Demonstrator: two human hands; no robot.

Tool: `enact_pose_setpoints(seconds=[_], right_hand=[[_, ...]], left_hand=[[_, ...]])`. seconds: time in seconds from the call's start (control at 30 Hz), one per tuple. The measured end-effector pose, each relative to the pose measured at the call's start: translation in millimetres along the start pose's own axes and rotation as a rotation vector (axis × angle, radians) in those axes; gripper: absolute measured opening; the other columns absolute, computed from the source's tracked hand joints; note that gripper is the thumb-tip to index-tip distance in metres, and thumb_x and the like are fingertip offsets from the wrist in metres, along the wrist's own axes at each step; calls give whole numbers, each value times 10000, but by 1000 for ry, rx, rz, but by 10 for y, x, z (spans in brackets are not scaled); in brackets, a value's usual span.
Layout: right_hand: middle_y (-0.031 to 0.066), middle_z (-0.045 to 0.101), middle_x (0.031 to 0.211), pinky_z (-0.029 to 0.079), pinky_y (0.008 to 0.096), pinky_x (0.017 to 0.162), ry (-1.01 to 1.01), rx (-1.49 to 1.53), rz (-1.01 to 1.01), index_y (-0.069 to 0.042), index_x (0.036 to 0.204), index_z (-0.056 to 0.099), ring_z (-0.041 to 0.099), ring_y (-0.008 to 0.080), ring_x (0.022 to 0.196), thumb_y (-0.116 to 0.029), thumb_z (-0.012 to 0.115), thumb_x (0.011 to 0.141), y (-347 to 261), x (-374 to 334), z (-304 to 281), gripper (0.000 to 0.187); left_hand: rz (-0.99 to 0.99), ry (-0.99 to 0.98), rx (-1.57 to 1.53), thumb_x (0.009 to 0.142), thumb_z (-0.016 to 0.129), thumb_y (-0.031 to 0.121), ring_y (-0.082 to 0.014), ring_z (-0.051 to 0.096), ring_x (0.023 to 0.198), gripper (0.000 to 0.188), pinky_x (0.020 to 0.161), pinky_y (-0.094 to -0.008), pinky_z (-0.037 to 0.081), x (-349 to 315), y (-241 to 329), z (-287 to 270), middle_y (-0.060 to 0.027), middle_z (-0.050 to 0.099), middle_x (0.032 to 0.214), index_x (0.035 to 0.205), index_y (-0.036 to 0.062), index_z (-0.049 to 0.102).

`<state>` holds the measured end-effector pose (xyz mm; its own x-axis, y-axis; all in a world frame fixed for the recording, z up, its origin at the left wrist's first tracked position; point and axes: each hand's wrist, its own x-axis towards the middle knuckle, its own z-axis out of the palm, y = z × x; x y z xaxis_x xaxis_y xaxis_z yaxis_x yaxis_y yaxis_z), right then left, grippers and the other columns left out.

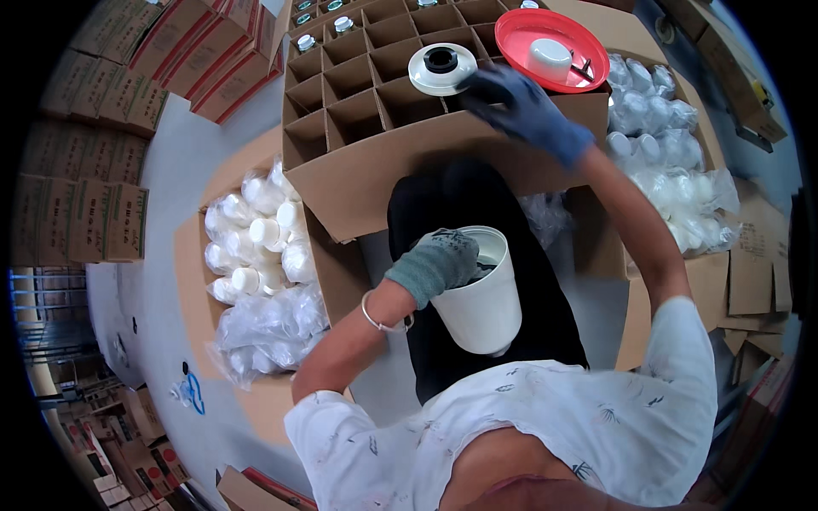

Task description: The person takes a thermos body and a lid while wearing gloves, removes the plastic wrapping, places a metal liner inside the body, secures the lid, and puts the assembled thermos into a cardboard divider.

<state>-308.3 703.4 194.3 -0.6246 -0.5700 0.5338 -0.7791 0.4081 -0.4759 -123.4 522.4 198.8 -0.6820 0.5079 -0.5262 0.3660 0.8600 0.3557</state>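
Observation:
A white tapered plastic container (482, 311) rests tilted on my lap. My left hand (443, 255), in a grey-green glove, grips its rim, with the fingers reaching inside and partly hidden. Beyond it, my right hand (520, 111), in a blue-grey glove, is stretched over the edge of a divided cardboard carton (426, 162). Its fingers are apart and overlap the right edge of a round white lid (423, 79) with a black ring in its middle; whether they touch it is unclear. Close by, a red round tray (517, 38) holds a white cap (550, 56) and a small black part (584, 70).
Open boxes of bagged white plastic pieces stand on the left (264, 230) and right (652, 136). Several capped bottles (343, 25) sit in the carton's far compartments. Stacked cartons (77, 213) line the far left. A blue strap (197, 393) lies on the floor.

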Motion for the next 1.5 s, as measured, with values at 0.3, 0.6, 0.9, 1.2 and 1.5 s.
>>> enact_pose_setpoints(seconds=[0.3,0.6,0.9,1.2,1.5], right_hand=[[161,525,1057,474,413,860,-312,-69,-7,-158,1192,583,541,353,990,-123,706,739,461,1096,389,470],[101,616,1132,522,367,871,-198,1718,325,-58,1262,512,614,209,1007,-213,613,898,-514,129,264,409],[86,595,1186,495,305,900,-303,1301,638,-55,1263,537,593,148,1039,-225,576,934,-689,-114,104,373],[143,575,972,531,374,652,-10,-262,-277,-127,1301,493,637,309,785,-337,721,776,-1173,-60,-153,609],[98,530,1309,456,349,1020,-338,1390,31,-96,1377,415,519,195,1197,-93,690,835,-738,-425,205,608]], left_hand=[[113,994,-1503,913,609,199,-241,616,1012,409,873,-379,527,70,-822,-269,-98,612,1109,1286,64,508],[257,1466,-183,693,780,293,-404,296,1356,727,1103,-513,259,268,-239,-656,-163,358,1468,1356,173,507],[330,1156,-1293,954,544,288,-241,475,1221,469,1011,-354,421,-49,-323,-173,-128,497,1336,1351,51,463],[456,1357,-900,957,545,343,-190,494,1180,554,1049,-354,394,-230,306,-293,-81,474,1309,1392,69,338],[314,1223,400,616,749,572,-340,436,1195,671,1002,-470,351,-339,23,-581,-8,506,1350,1229,328,621]])
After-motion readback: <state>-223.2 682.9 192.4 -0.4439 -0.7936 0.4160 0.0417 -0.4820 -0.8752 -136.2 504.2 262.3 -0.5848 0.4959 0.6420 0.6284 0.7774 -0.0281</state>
